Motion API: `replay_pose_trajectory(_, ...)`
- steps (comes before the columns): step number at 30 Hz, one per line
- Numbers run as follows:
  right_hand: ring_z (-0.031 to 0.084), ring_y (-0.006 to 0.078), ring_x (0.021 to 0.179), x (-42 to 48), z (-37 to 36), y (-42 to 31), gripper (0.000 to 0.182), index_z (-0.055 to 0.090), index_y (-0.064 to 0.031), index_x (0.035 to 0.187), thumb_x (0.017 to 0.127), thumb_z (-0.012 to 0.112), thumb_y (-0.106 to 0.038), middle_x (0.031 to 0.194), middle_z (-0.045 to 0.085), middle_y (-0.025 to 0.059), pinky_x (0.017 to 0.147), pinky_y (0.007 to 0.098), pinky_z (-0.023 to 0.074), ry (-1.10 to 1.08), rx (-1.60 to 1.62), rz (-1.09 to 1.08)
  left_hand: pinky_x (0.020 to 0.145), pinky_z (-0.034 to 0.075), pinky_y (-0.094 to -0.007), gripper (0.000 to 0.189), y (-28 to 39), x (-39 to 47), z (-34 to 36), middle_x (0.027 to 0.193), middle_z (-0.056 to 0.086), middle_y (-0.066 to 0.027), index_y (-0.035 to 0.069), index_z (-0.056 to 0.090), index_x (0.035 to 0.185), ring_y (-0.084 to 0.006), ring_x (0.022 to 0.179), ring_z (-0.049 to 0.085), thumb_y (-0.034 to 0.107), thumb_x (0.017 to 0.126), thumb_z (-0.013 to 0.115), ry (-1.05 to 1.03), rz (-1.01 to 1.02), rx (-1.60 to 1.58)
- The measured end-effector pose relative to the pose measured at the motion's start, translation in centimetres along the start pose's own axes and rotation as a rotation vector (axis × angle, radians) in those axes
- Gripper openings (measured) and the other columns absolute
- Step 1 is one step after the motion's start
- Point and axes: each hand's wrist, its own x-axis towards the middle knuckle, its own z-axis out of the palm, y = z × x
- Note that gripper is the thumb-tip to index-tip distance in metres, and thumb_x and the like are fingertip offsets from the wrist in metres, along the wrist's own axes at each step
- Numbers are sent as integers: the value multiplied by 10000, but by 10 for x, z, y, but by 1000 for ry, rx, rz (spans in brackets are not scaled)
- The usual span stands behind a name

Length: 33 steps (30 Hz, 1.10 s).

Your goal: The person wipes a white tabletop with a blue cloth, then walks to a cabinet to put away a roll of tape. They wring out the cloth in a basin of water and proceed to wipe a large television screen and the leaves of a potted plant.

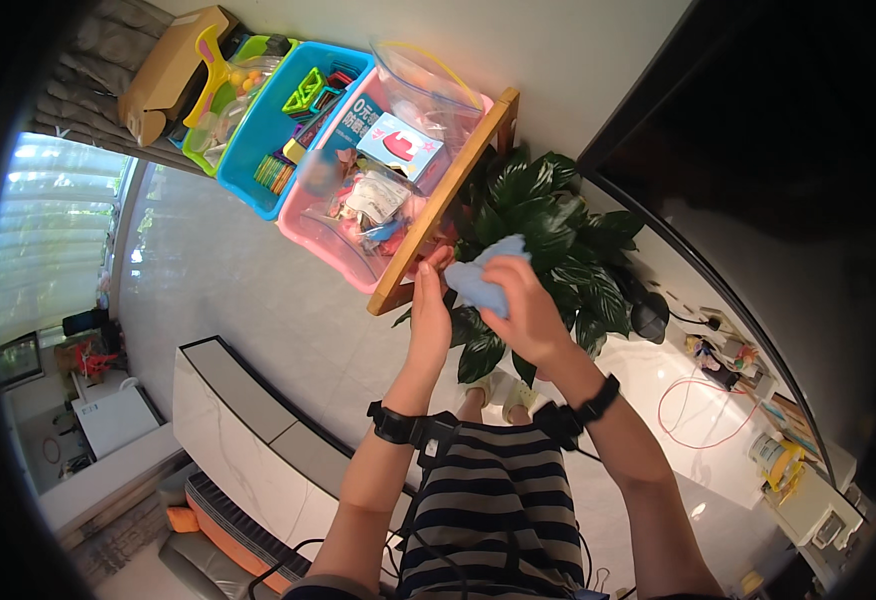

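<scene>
My right hand (524, 304) grips a crumpled light-blue cloth (481, 283) in front of a leafy green potted plant (539, 217). My left hand (432, 319) is raised beside the cloth, near the lower end of a wooden rack's top rail (445, 202). Its fingers point up and away from me. Whether it holds a leaf or touches the rail is unclear. The plant's broad, glossy leaves spread behind and below both hands, and its pot is mostly hidden.
Beyond the rail are a pink bin (295, 217) of bagged items, a blue bin (247, 161) with magnetic tiles and a green bin (205, 154). A large dark screen (768, 187) stands at right. At lower left is a low marble-patterned cabinet (235, 427). A pink cable loop (667, 409) lies right.
</scene>
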Motion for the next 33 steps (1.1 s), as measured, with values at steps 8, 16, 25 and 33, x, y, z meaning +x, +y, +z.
replay_pose_trajectory(8, 574, 369, 987, 1, 5, 51, 415, 527, -44, 1035, 664, 669, 76, 1084, 537, 132, 797, 401, 498, 91, -218, 170, 1138, 270, -397, 673, -43, 46, 13, 1433, 441, -182, -13, 420, 1394, -276, 1351, 399, 538, 1025, 308, -63, -98, 70)
replay_pose_trajectory(16, 570, 320, 1038, 0, 8, 66, 494, 532, -78, 992, 582, 736, 108, 1098, 534, 86, 797, 392, 503, -33, -242, 183, 1031, 362, -342, 651, -51, 71, 41, 1225, 570, -167, -71, 526, 1237, -255, 1166, 523, 506, 1037, 300, -88, -206, 16)
replay_pose_trajectory(25, 570, 345, 1052, 4, 15, 71, 524, 519, -72, 986, 560, 756, 121, 1129, 555, 105, 780, 397, 511, 53, -239, 94, 970, 380, -285, 538, -29, 49, 40, 1104, 600, -81, -27, 574, 1165, -164, 1059, 526, 434, 1056, 321, -182, -51, 121)
replay_pose_trajectory(33, 580, 357, 1051, 5, 4, 67, 522, 514, -84, 968, 548, 764, 100, 1136, 562, 102, 798, 418, 532, 134, -140, -99, 904, 407, -294, 480, 18, 38, 39, 1030, 614, -71, 19, 603, 1091, -166, 975, 542, 362, 1067, 267, -292, 155, 165)
